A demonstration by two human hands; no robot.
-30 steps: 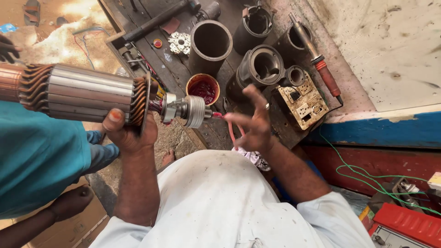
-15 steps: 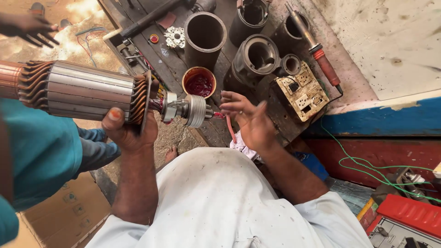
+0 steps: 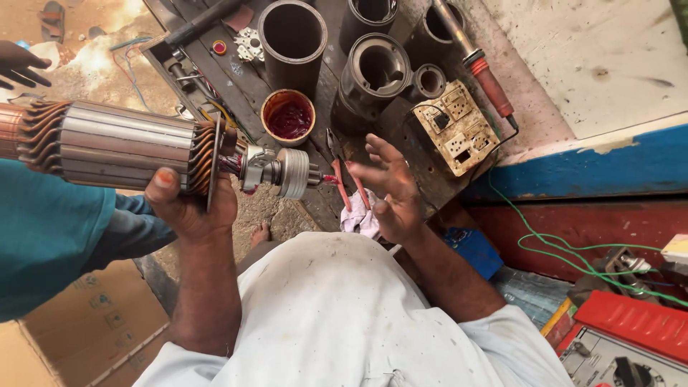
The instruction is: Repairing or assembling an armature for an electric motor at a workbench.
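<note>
Gripping the big motor armature from below, the left hand is wrapping around its copper-finned end at centre left of the frame, thumb with a red-stained nail pressing against the ribbed metal body. The armature is lying level across the left side, its shaft and small toothed gear pointing toward the middle. The right hand is hovering just right of the gear tip, fingers spread wide and holding nothing, apart from the shaft. Just behind it, red-handled pliers are lying on the dark, oily workbench, and a pale pink rag is showing under the palm.

Above the gear, a round tin of red paste is sitting on the bench. Further up, several dark metal cylinders are standing open-mouthed. To their right, a grimy cream socket board is resting tilted, with a red-handled soldering iron leaning beside it. A green wire is trailing down the blue and red painted edge at right. In the lower right corner a red case is lying over a grey meter panel. At lower left a brown cardboard box with small printed symbols is sitting on the floor, beside another person's teal sleeve; that person's hand is showing at the upper left edge.
</note>
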